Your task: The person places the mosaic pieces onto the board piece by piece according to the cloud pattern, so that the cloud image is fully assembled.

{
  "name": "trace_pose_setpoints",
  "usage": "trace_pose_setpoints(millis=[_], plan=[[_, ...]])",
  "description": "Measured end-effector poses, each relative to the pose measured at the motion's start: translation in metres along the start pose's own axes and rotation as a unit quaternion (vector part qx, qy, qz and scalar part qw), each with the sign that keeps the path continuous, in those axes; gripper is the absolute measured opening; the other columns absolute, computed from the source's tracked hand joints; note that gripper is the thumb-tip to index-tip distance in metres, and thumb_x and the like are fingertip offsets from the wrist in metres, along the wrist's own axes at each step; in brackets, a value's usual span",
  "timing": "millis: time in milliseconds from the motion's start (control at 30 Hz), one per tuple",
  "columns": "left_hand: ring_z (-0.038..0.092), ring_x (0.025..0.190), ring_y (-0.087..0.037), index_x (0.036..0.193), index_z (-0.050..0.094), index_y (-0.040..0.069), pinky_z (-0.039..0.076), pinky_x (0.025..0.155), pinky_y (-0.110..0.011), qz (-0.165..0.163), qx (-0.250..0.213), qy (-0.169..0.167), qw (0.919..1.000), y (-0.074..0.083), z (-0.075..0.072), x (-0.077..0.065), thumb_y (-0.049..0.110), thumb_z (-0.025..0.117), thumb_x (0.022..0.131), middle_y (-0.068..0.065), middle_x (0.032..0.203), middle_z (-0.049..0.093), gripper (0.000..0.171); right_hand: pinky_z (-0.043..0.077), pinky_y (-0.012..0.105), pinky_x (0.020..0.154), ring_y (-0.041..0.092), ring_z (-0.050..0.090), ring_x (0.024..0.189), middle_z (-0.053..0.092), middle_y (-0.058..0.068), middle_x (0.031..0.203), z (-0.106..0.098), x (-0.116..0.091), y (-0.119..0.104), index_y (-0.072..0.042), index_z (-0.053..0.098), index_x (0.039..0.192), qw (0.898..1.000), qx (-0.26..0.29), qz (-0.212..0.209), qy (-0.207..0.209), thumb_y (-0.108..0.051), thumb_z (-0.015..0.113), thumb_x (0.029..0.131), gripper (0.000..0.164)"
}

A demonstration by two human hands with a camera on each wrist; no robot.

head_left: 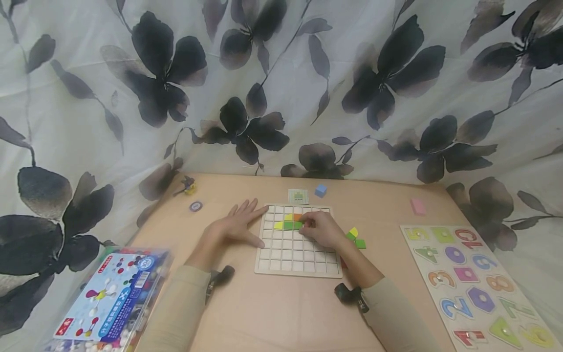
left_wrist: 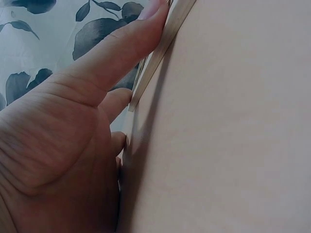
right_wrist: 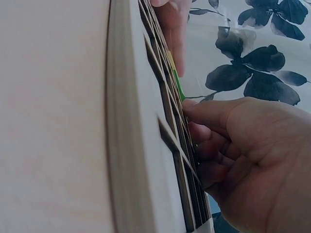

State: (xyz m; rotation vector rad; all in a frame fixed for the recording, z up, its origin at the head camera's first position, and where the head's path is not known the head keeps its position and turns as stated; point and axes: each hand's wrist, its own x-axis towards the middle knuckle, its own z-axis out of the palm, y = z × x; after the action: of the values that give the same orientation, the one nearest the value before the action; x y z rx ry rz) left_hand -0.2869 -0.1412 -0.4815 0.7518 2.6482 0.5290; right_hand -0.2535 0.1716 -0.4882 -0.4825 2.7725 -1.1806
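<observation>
A white square grid board (head_left: 286, 266) lies on the table. In its upper part sit yellow tiles (head_left: 279, 225), green tiles (head_left: 292, 225) and an orange tile (head_left: 297, 217). My left hand (head_left: 233, 225) is spread at the board's left side, its thumb (left_wrist: 131, 43) touching the wooden edge in the left wrist view. Over the grid, my right hand (head_left: 324, 229) has its fingers curled and its thumb (right_wrist: 209, 114) low against the board. Its fingertips are at the orange tile's right edge; whether they pinch a tile is hidden.
Loose yellow and green tiles (head_left: 360, 243) lie right of the board. Behind it are a patterned card (head_left: 298, 196) and a blue block (head_left: 320, 190). A number puzzle board (head_left: 440, 298) lies right, near a pink block (head_left: 418, 206). A boxed molecule set (head_left: 110, 298) stands left.
</observation>
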Motion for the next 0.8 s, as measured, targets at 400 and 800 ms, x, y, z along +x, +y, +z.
trace_pose_setpoints(millis=[400, 800], plan=[[-0.01, 0.162, -0.041, 0.168, 0.017, 0.032, -0.006, 0.128, -0.065, -0.001, -0.001, 0.002, 1.0, -0.001, 0.001, 0.001, 0.076, 0.079, 0.072, -0.015, 0.176, -0.006, 0.123, 0.047, 0.029, 0.069, 0.018, 0.057, 0.086, 0.066, -0.002, 0.088, -0.002, -0.001, -0.002, -0.012, 0.074, 0.126, 1.0, 0.017, 0.003, 0.001, -0.015, 0.078, 0.094, 0.033], [-0.009, 0.162, -0.042, 0.168, 0.017, 0.032, -0.005, 0.128, -0.066, -0.001, 0.007, 0.001, 1.0, 0.0, 0.0, 0.001, 0.077, 0.078, 0.072, -0.017, 0.176, -0.005, 0.122, 0.047, 0.026, 0.062, 0.02, 0.057, 0.081, 0.067, -0.002, 0.093, -0.023, -0.004, -0.017, -0.012, 0.075, 0.124, 0.999, 0.02, -0.023, 0.03, -0.017, 0.076, 0.095, 0.03]])
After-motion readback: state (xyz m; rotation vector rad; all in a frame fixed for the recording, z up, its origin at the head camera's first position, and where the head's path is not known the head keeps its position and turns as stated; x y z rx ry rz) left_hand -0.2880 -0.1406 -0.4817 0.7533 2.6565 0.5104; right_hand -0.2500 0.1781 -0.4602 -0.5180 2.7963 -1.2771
